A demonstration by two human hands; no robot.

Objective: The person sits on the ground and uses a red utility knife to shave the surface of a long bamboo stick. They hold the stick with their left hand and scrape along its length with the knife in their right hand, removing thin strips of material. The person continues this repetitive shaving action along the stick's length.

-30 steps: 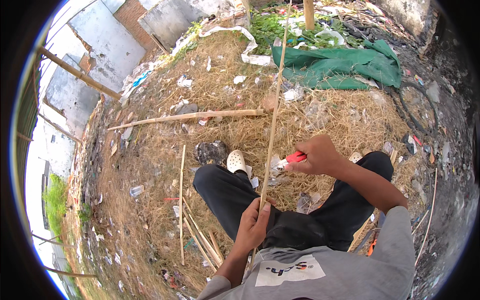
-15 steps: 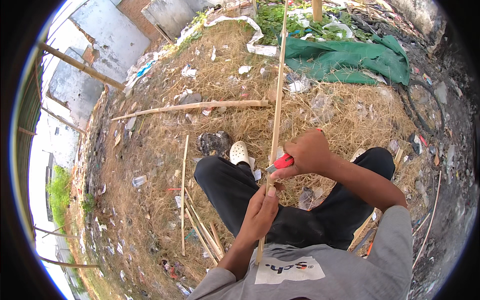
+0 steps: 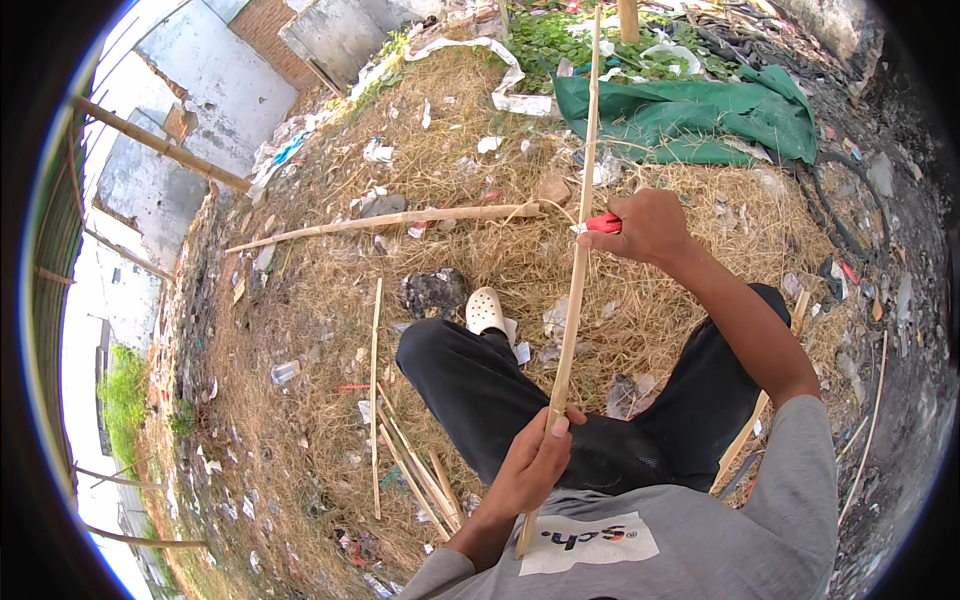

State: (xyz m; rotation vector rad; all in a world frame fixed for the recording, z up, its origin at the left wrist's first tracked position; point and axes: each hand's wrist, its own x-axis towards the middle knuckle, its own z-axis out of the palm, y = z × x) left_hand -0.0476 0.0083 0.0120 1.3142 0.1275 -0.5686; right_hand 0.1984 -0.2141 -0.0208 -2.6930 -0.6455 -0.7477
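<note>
A long pale bamboo strip runs from my shirt front up past the far ground, crossing between my knees. My left hand is wrapped round its lower part, thumb lying along the top. Farther up the strip, my right hand grips a utility knife with a red handle. Its blade meets the strip's edge, and a thin curled shaving stands off the strip there. Most of the knife's handle is hidden in my fist.
Several bamboo strips lie on the dry grass to my left. A longer bamboo piece lies crosswise ahead, near a dark stone. Green sheeting is spread at the far right. Scattered litter covers the ground.
My right hand has pushed the knife up along the strip, away from my left hand, and a shaving has curled up. My left hand still holds the lower part.
</note>
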